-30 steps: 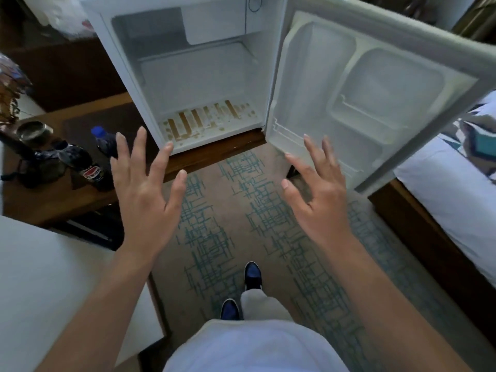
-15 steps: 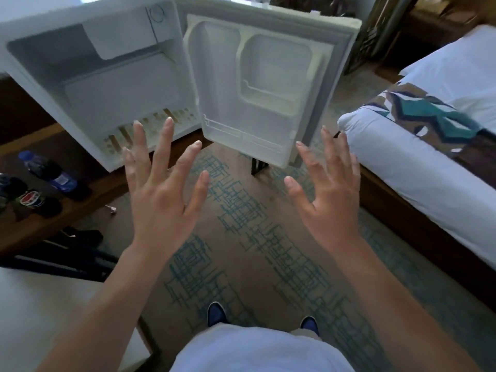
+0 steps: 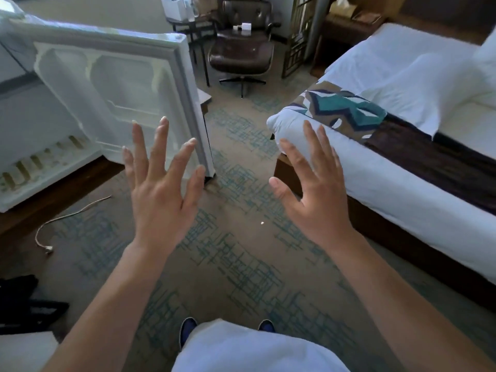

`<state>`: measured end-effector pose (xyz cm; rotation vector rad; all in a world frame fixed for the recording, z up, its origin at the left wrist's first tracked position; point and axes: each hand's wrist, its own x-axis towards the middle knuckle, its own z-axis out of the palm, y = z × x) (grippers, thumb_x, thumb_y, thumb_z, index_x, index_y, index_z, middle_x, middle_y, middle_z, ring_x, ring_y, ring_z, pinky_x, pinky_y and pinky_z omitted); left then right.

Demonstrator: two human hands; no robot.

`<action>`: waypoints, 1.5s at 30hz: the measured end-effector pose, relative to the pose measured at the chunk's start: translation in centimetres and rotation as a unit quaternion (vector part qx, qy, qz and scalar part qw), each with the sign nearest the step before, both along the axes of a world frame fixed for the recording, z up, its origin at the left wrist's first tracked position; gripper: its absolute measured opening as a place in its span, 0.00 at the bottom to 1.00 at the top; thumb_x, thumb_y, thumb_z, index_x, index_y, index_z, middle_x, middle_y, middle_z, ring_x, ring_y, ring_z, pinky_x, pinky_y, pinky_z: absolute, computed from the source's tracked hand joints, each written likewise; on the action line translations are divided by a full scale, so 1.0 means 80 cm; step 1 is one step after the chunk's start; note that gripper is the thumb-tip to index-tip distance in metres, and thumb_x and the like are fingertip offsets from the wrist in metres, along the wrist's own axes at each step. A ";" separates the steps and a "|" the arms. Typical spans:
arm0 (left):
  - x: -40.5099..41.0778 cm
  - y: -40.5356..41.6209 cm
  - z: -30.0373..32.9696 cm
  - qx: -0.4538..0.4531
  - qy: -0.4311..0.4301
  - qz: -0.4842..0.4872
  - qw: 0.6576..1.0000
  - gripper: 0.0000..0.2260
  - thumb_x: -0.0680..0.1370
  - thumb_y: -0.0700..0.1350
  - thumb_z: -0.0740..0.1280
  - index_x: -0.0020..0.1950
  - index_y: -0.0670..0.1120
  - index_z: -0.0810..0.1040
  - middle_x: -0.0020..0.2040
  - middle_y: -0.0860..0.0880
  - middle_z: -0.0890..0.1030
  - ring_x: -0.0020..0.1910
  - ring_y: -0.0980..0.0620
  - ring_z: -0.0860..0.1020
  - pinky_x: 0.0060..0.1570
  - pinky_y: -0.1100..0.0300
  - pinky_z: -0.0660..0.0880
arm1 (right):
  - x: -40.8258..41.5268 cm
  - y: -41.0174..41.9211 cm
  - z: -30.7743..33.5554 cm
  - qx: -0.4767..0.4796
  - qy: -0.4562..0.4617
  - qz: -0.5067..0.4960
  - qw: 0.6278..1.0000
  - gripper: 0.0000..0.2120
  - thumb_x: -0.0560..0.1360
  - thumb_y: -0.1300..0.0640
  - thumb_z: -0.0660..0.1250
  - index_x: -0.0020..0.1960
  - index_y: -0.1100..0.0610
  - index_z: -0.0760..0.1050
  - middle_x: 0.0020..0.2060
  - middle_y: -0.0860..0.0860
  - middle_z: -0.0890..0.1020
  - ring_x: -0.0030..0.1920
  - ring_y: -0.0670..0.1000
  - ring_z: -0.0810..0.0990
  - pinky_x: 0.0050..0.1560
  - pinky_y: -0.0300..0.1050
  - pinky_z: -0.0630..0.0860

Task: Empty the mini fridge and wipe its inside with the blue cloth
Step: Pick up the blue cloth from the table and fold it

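The white mini fridge (image 3: 40, 167) stands at the left on a wooden ledge, its inside bare as far as I can see, with brown stains on the floor slots. Its door (image 3: 120, 103) hangs wide open toward me with bare shelves. My left hand (image 3: 161, 194) is raised in front of the door's lower edge, fingers spread, holding nothing. My right hand (image 3: 314, 191) is raised in front of the bed's corner, fingers apart, also holding nothing. No blue cloth is in view.
A bed (image 3: 402, 146) with white sheets and a patterned runner fills the right. A brown lounge chair (image 3: 241, 49) and a side table (image 3: 188, 22) stand at the back. A white cable (image 3: 67, 218) lies on the patterned carpet (image 3: 241, 251). Dark items (image 3: 21, 302) sit at the lower left.
My view has swung to the right: the fridge slid to the left edge, the bottles left the frame, and the bed and chair came in. Both hands stay raised and spread.
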<state>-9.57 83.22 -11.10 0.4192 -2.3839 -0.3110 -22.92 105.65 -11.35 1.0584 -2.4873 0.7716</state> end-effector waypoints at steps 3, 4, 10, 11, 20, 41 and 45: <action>-0.032 0.025 0.005 -0.007 -0.003 -0.016 1.000 0.19 0.86 0.54 0.60 0.74 0.47 0.76 0.83 0.44 0.59 0.84 0.35 0.48 0.80 0.34 0.47 | -0.023 0.024 0.005 -0.013 0.006 -0.013 1.000 0.29 0.82 0.41 0.63 0.81 0.48 0.64 0.84 0.54 0.55 0.84 0.58 0.48 0.80 0.68 0.54; -0.042 0.029 0.004 -0.007 -0.004 -0.024 1.000 0.19 0.86 0.54 0.60 0.74 0.47 0.76 0.83 0.43 0.59 0.84 0.35 0.48 0.81 0.34 0.47 | -0.031 0.030 0.005 -0.015 0.006 -0.019 1.000 0.29 0.83 0.41 0.63 0.81 0.48 0.63 0.84 0.54 0.55 0.84 0.58 0.48 0.80 0.68 0.54; -0.114 0.041 -0.003 -0.002 0.021 -0.081 0.996 0.19 0.85 0.50 0.65 0.75 0.45 0.74 0.82 0.38 0.60 0.82 0.31 0.51 0.77 0.32 0.57 | -0.078 0.047 0.001 -0.012 0.001 -0.046 0.999 0.30 0.83 0.41 0.62 0.82 0.48 0.62 0.84 0.54 0.53 0.85 0.57 0.48 0.81 0.66 0.52; -0.128 0.041 -0.006 0.001 0.018 -0.083 0.996 0.20 0.85 0.50 0.65 0.75 0.45 0.74 0.82 0.38 0.59 0.82 0.31 0.51 0.77 0.32 0.57 | -0.088 0.047 0.000 -0.010 0.001 -0.050 0.999 0.30 0.83 0.41 0.62 0.82 0.48 0.61 0.84 0.54 0.54 0.85 0.57 0.48 0.81 0.66 0.52; -0.276 0.010 -0.027 0.026 -0.029 -0.108 0.993 0.23 0.84 0.54 0.64 0.77 0.48 0.71 0.84 0.43 0.56 0.84 0.37 0.48 0.78 0.33 0.58 | -0.216 0.016 -0.016 0.012 -0.012 -0.096 0.995 0.30 0.83 0.40 0.61 0.82 0.48 0.61 0.84 0.53 0.55 0.84 0.58 0.49 0.80 0.68 0.56; -0.528 -0.044 -0.055 0.038 -0.084 0.023 0.995 0.23 0.85 0.56 0.59 0.78 0.47 0.70 0.85 0.45 0.54 0.85 0.40 0.46 0.81 0.36 0.50 | -0.521 -0.012 -0.046 0.021 -0.048 -0.037 0.998 0.28 0.82 0.41 0.60 0.80 0.48 0.64 0.83 0.53 0.58 0.84 0.57 0.52 0.81 0.63 0.57; -0.566 -0.041 -0.056 0.050 -0.077 0.083 0.992 0.23 0.84 0.56 0.59 0.77 0.47 0.71 0.85 0.45 0.55 0.84 0.40 0.47 0.80 0.35 0.51 | -0.592 -0.016 -0.040 0.048 -0.057 -0.001 0.997 0.29 0.82 0.39 0.57 0.80 0.47 0.64 0.83 0.52 0.58 0.84 0.57 0.53 0.80 0.61 0.56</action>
